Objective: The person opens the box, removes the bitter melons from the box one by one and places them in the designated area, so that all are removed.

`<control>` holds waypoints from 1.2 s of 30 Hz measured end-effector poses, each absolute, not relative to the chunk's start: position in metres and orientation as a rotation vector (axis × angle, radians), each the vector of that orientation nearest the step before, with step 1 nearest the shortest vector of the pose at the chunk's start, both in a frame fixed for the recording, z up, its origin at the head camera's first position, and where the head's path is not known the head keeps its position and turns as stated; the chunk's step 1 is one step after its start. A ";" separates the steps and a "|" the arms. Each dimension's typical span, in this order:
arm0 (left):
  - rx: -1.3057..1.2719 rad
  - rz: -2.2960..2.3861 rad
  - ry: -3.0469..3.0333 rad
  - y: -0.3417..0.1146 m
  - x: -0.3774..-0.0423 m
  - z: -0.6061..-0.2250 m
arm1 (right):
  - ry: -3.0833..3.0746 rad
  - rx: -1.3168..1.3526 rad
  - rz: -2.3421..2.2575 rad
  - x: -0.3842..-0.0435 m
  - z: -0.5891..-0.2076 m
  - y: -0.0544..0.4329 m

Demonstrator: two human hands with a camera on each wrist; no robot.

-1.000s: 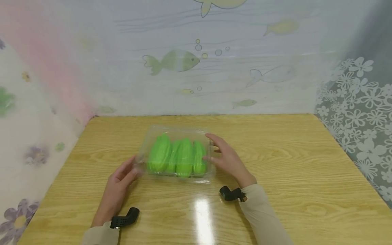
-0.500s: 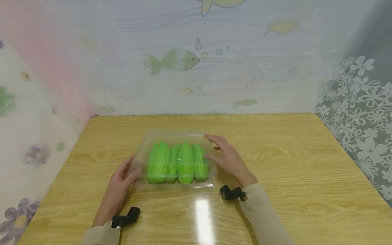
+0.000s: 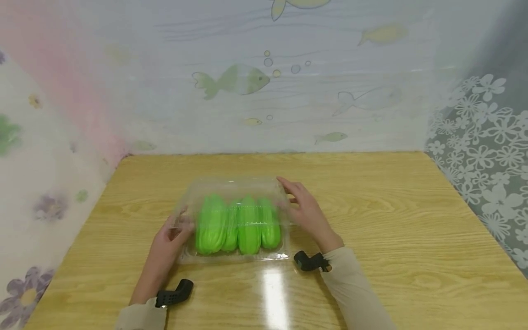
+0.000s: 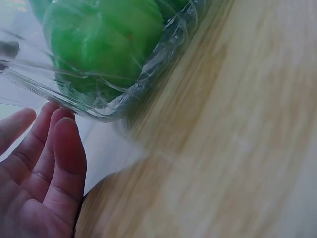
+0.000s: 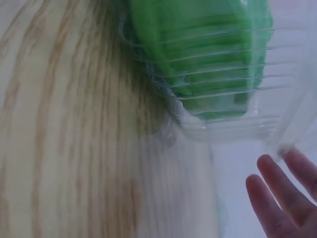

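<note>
A clear plastic hinged box (image 3: 284, 255) sits on the table, its lid (image 3: 235, 187) tilted with the front edge raised off the base. Inside lie several long, ridged, bright green pieces (image 3: 249, 238) shaped like vegetables. My left hand (image 3: 165, 252) grips the box's left side, thumb seen through the plastic; in the left wrist view its fingertips (image 4: 67, 141) are right at the rim. On the right, my right hand (image 3: 311, 220) holds the lid's edge between thumb and fingers. The right wrist view shows fingertips (image 5: 267, 166) by the plastic flange; the thumb is out of that view.
The wood-grain table (image 3: 392, 215) extends around the box on all sides. Behind it stands a wall covering (image 3: 165, 110) printed with fish, and floral sheets flank the table. A black camera mount (image 3: 175, 293) sits on each wrist.
The box has come down toward me from a tilted pose and lies flatter. Its lid now stands apart from the base at the front. My left hand has shifted slightly right.
</note>
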State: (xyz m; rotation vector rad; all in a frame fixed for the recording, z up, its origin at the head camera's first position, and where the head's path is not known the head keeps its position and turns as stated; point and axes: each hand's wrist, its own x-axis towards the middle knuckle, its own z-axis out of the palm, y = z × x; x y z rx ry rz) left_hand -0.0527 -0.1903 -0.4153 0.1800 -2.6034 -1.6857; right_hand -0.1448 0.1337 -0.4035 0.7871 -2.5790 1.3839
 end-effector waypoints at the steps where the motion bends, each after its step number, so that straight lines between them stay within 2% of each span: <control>1: 0.191 -1.698 -2.601 -0.190 -0.052 -0.415 | -2.579 0.779 1.380 -0.145 -0.404 0.133; 13: 0.198 -1.709 -2.607 -0.190 -0.050 -0.416 | -2.535 0.756 1.329 -0.145 -0.404 0.131; 27: 0.204 -1.695 -2.620 -0.192 -0.050 -0.416 | -2.482 0.532 1.549 -0.144 -0.405 0.132; 36: 0.123 -1.658 -2.642 -0.189 -0.047 -0.416 | -2.473 0.499 1.519 -0.144 -0.407 0.138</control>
